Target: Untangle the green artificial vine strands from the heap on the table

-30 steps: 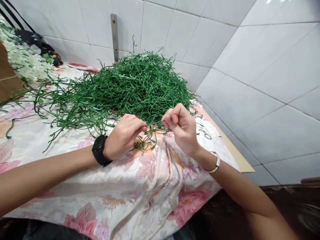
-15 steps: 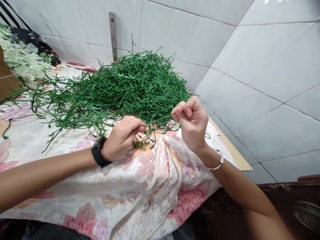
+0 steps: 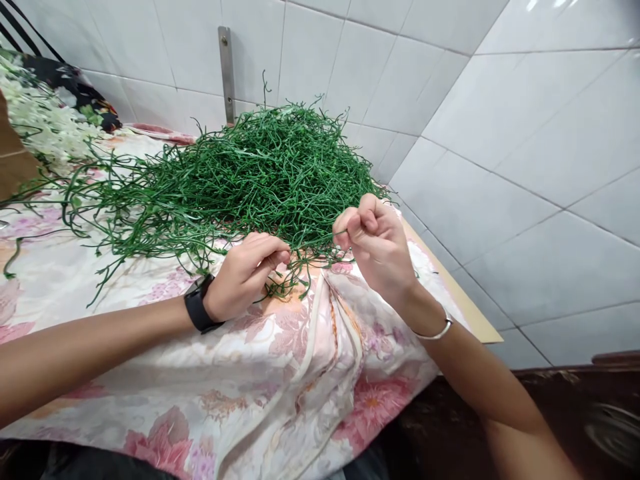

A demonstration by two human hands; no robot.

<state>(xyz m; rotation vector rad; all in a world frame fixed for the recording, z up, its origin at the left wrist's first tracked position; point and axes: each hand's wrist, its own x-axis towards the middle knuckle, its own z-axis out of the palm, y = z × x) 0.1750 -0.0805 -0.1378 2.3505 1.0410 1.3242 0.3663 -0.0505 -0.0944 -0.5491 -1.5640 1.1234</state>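
Note:
A large tangled heap of thin green artificial flower stems (image 3: 280, 173) lies on the floral cloth in front of me. My left hand (image 3: 245, 277), with a black watch on its wrist, rests low at the heap's front edge. Its thumb and fingers are pinched together; what lies between them is hidden, and loose stems show just beyond and below. To the right, my right hand (image 3: 377, 247) is raised off the cloth, fingers curled and closed. A thin dark green stem shows at its thumb and fingertip. A silver bangle circles that wrist.
A floral cloth (image 3: 170, 373) covers the table, folded in ridges near the middle. White artificial flowers (image 3: 55, 123) and a brown cardboard piece (image 3: 15, 157) sit at the left. Tiled walls (image 3: 520, 133) stand behind and right; a metal strip (image 3: 227, 73) is fixed there.
My right hand has moved slightly left, towards my left hand, and its fingers have turned a little. My left hand stays where it was.

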